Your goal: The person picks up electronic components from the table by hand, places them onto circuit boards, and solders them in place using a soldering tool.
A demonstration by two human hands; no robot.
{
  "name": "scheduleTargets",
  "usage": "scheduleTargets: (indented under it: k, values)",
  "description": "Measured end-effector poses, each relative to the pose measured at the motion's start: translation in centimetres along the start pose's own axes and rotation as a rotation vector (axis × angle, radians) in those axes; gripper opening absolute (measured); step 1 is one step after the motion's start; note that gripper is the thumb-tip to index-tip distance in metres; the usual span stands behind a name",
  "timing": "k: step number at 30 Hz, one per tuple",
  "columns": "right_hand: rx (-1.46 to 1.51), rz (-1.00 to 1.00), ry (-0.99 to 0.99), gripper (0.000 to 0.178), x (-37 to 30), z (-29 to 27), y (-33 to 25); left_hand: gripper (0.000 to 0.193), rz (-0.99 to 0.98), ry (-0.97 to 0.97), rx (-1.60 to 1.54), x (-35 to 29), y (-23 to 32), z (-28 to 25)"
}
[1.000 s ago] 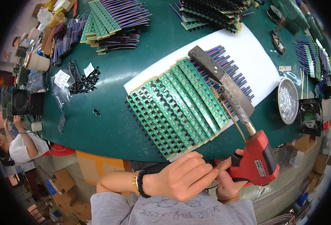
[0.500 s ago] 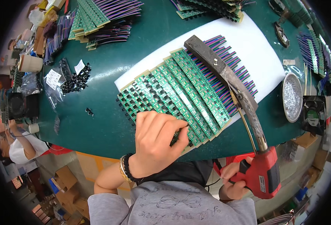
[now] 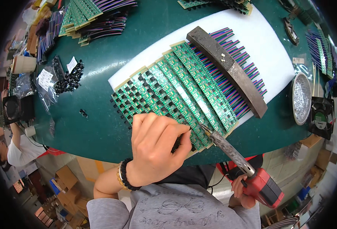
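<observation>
Rows of overlapping green circuit boards lie on a white foam sheet, with red, blue and black wires fanning from their far side. Small black components line the left-hand boards. My left hand is closed in a pinch over the near boards, a small dark component showing between thumb and forefinger. Wrapped round the handle of a red soldering gun is my right hand. The gun's thin tip reaches the boards just right of the left fingertips.
A dark metal bar lies across the wires. Loose black components and plastic bags sit at left. A round metal dish and a fan stand at right. More wired boards are stacked at far left.
The soldering gun has swung left and down, bringing its tip from over the metal bar to the boards beside my left fingers. My left hand stays pinched at nearly the same spot.
</observation>
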State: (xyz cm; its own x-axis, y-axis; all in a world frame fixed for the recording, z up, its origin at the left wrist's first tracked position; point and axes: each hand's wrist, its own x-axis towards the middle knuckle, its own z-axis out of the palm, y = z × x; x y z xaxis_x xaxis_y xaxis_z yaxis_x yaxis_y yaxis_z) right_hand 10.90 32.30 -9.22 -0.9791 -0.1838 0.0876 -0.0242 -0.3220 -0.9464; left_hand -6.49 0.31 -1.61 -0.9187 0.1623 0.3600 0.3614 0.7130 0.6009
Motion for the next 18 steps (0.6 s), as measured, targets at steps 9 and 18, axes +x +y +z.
scheduleTargets:
  k: [9, 18]
  values:
    - [-0.123, 0.047, 0.0, 0.092, 0.7, 0.2, -1.3, 0.02, 0.004, 0.003, -0.002, 0.1, -0.1, 0.0]
    - [-0.112, -0.081, -0.008, 0.065, 3.8, 2.2, -2.5, 0.019, 0.002, -0.003, -0.01, 0.2, -0.1, 0.0]
